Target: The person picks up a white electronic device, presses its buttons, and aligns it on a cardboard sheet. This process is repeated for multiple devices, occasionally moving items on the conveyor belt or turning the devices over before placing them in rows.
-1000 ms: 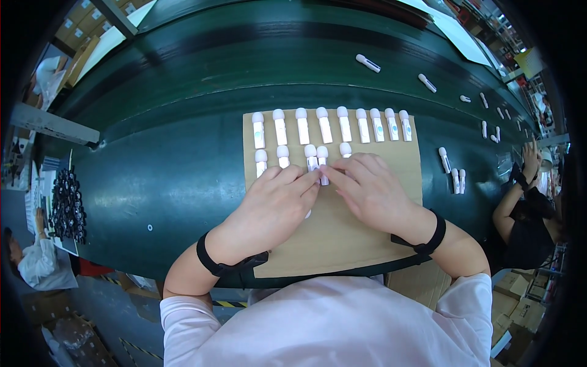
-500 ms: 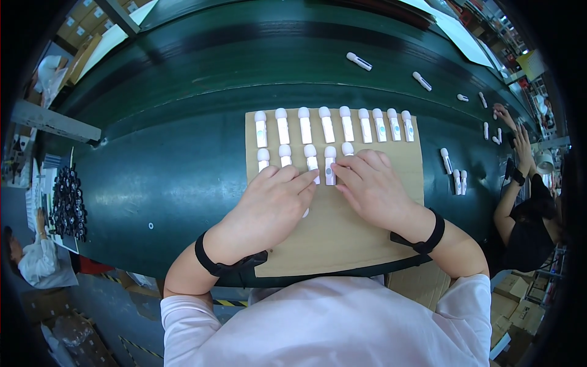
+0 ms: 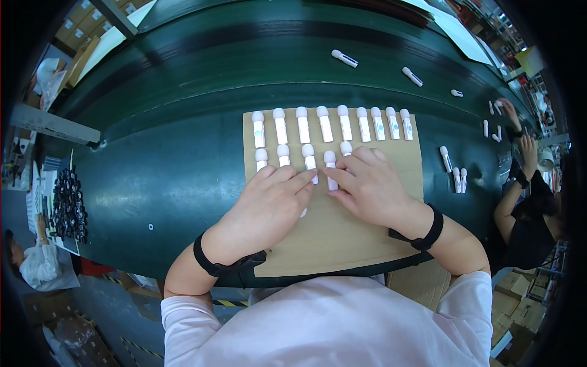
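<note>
Small white wand massagers with rounded heads lie in two rows on a cardboard sheet (image 3: 361, 244). My right hand (image 3: 374, 186) pinches the lower part of one wand massager (image 3: 330, 160) in the second row between thumb and fingers. My left hand (image 3: 269, 199) is closed, its index fingertip at the lower end of the neighbouring wand massager (image 3: 309, 158); its thumb is hidden. A white rounded tip (image 3: 303, 213) shows under the left hand, mostly covered. Several wand massagers in the far row, such as one (image 3: 379, 125), show a bluish oval on the handle.
The cardboard lies on a green table (image 3: 183, 183). Beyond it, a green belt carries loose wand massagers (image 3: 345, 59). More stand by the right edge (image 3: 445, 160), near a co-worker's hands (image 3: 527, 150). A pile of black parts (image 3: 68, 205) is at the left.
The loose wand massagers on the far belt have shifted left. My right fingers have slid slightly lower on the wand massager. The co-worker's hands at the right have moved.
</note>
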`<action>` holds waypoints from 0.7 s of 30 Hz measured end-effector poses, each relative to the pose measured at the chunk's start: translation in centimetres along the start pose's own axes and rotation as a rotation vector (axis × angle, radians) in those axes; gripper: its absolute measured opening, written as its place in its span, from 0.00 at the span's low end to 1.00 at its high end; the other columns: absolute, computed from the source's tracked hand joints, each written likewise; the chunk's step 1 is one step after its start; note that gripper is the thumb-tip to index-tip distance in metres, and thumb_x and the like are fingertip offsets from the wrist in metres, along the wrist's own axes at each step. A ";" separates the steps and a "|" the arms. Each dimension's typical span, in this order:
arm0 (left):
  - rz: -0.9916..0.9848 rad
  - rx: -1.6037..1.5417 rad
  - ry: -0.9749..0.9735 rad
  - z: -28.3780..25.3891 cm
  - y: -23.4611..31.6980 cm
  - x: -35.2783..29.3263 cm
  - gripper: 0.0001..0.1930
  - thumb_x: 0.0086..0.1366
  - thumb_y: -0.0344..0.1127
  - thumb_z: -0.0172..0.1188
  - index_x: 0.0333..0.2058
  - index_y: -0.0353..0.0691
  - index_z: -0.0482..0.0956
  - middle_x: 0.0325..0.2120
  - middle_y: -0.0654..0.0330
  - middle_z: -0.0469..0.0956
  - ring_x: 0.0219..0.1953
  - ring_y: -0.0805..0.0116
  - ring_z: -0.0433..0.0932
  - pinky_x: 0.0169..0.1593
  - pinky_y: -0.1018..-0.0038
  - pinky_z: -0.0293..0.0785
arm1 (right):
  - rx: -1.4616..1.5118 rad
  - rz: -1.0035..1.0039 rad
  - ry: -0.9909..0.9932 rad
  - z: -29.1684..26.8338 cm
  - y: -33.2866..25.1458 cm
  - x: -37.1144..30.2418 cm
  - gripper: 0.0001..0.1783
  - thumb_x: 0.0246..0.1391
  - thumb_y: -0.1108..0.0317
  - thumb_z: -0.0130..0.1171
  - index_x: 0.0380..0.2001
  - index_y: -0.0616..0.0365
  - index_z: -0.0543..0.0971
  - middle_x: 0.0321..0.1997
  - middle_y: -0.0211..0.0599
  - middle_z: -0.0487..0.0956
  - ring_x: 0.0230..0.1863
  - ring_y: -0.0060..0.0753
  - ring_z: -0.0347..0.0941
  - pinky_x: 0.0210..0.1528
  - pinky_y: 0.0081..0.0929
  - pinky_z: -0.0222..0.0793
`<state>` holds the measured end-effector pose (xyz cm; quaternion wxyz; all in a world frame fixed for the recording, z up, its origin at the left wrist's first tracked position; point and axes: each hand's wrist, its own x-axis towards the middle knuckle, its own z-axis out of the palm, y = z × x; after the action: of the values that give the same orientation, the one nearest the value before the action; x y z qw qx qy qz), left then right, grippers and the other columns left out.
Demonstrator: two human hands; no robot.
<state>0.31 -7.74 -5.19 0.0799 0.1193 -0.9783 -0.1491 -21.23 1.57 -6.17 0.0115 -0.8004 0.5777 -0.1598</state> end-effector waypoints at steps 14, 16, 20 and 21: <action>0.008 -0.006 0.007 0.1 0.0 0.0 0.24 0.50 0.28 0.64 0.49 0.33 0.78 0.52 0.58 0.76 0.45 0.64 0.73 0.51 0.68 0.68 | -0.064 0.008 0.024 1.0 0.5 0.3 0.24 0.42 0.65 0.70 0.46 0.53 0.80 0.41 0.29 0.77 0.44 0.35 0.70 0.46 0.34 0.64; 0.009 -0.006 0.010 0.0 0.0 0.0 0.24 0.50 0.28 0.64 0.49 0.33 0.78 0.52 0.58 0.76 0.45 0.64 0.73 0.51 0.68 0.68 | -0.049 0.022 0.029 1.0 0.4 0.3 0.24 0.42 0.65 0.70 0.47 0.53 0.79 0.41 0.30 0.77 0.44 0.35 0.70 0.47 0.35 0.65; 0.013 -0.009 0.019 0.0 -0.1 0.0 0.24 0.50 0.28 0.64 0.49 0.33 0.78 0.51 0.58 0.77 0.45 0.64 0.73 0.51 0.68 0.68 | -0.038 0.025 0.034 0.7 0.4 0.2 0.25 0.41 0.65 0.70 0.47 0.53 0.79 0.42 0.31 0.77 0.44 0.37 0.70 0.47 0.36 0.65; 0.015 -0.012 0.022 0.0 -0.1 0.0 0.24 0.50 0.28 0.64 0.49 0.33 0.78 0.51 0.58 0.77 0.45 0.64 0.73 0.51 0.68 0.68 | -0.038 0.026 0.034 0.6 0.4 0.1 0.25 0.41 0.65 0.70 0.47 0.53 0.79 0.42 0.31 0.77 0.44 0.37 0.70 0.47 0.36 0.65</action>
<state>0.34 -7.85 -5.23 0.0925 0.1133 -0.9773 -0.1532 -21.45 1.25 -6.80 -0.0114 -0.7900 0.5911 -0.1622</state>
